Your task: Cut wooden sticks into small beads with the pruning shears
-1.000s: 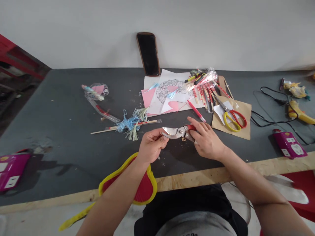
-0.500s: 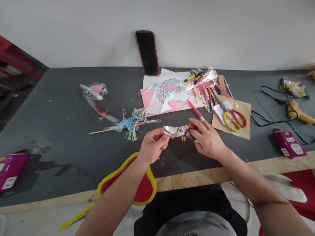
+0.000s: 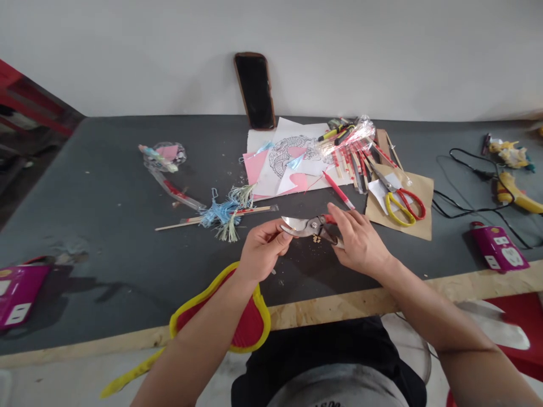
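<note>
My right hand (image 3: pixel 358 240) is closed round the red-handled pruning shears (image 3: pixel 313 226), whose blades point left and stand apart. Close to their tips, my left hand (image 3: pixel 266 249) pinches with thumb and forefinger; whatever it holds is too small or hidden to make out. Small pale crumbs (image 3: pixel 316 239) lie on the table just below the shears. Beneath my left forearm a red fan-shaped piece with a yellow border (image 3: pixel 250 323) hangs over the table edge. Left of my hands are blue tassels (image 3: pixel 220 212) lying across thin wooden sticks (image 3: pixel 178 225).
Behind my hands lie a paper with a dragon drawing (image 3: pixel 282 155), a pink marker (image 3: pixel 338 190) and bagged sticks (image 3: pixel 350 150). Scissors (image 3: pixel 399 200) rest on brown paper to the right. A phone (image 3: pixel 255 90) leans on the wall. A yellow glue gun (image 3: pixel 515 192) and purple boxes (image 3: pixel 499 249) sit further out.
My right hand has shifted slightly on the shears' handles, its fingers drawn in a little from the marker. My left hand stays at the blade tips.
</note>
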Demonstrator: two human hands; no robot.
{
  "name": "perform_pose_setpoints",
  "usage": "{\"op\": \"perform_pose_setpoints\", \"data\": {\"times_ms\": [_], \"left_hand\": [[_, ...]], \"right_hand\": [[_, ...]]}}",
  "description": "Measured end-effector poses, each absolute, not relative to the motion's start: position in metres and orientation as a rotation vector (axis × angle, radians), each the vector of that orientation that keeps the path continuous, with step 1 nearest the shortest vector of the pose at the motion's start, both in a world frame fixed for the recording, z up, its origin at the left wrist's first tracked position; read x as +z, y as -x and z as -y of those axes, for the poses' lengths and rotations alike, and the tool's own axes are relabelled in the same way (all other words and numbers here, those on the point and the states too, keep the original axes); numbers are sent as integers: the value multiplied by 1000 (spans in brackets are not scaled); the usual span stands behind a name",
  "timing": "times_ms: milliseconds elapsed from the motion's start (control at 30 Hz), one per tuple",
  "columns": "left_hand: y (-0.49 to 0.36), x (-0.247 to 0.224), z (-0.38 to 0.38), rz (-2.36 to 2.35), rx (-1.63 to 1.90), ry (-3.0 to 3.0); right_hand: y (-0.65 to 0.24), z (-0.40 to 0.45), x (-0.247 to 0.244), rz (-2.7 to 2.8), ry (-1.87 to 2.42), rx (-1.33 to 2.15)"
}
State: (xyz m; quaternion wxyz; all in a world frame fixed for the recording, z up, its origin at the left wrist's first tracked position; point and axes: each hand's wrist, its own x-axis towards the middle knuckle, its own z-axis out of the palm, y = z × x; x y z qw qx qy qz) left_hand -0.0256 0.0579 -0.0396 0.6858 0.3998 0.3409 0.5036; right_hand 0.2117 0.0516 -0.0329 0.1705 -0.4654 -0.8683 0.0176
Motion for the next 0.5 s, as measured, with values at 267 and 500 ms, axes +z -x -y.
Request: {"op": "perform_pose_setpoints", "data": {"times_ms": [267,500], "left_hand": [[33,-54,-58,-809,1102,-1007],[25,-47,-56,-784,1091,-939]], "right_hand": [[-208,-49,-28,2580,1424,130],[-209,-47,-30,2540,1441,156]]}}
